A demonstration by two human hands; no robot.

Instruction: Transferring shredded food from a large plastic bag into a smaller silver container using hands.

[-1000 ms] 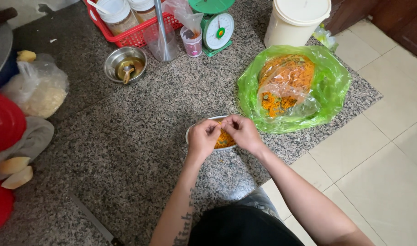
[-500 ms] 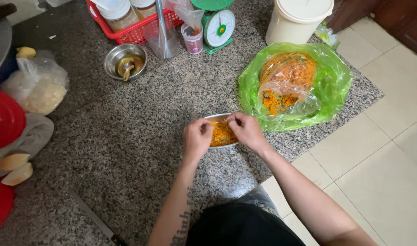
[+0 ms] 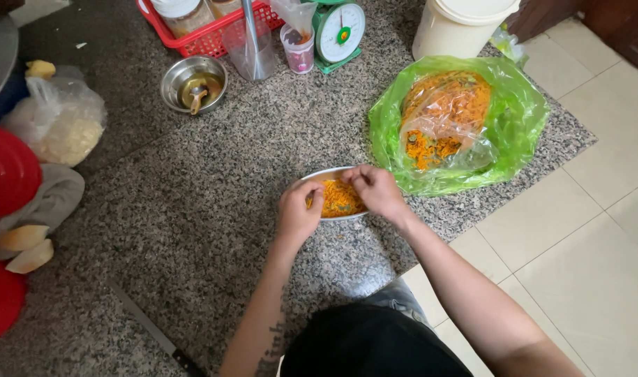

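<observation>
Shredded orange food fills the small shallow metal bowl [image 3: 335, 199] at mid-frame on the speckled granite floor. Left hand [image 3: 298, 211] grips its rim; right hand [image 3: 374, 190] pinches shreds, fingers together. Careless pinches could scatter shreds onto the floor.

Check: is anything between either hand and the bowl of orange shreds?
Nothing visible. The left hand rests on the near-left rim of the small bowl, and the right hand is over its right side, fingers at the orange shreds. The green bag lies beside it, clear of both hands.
</observation>
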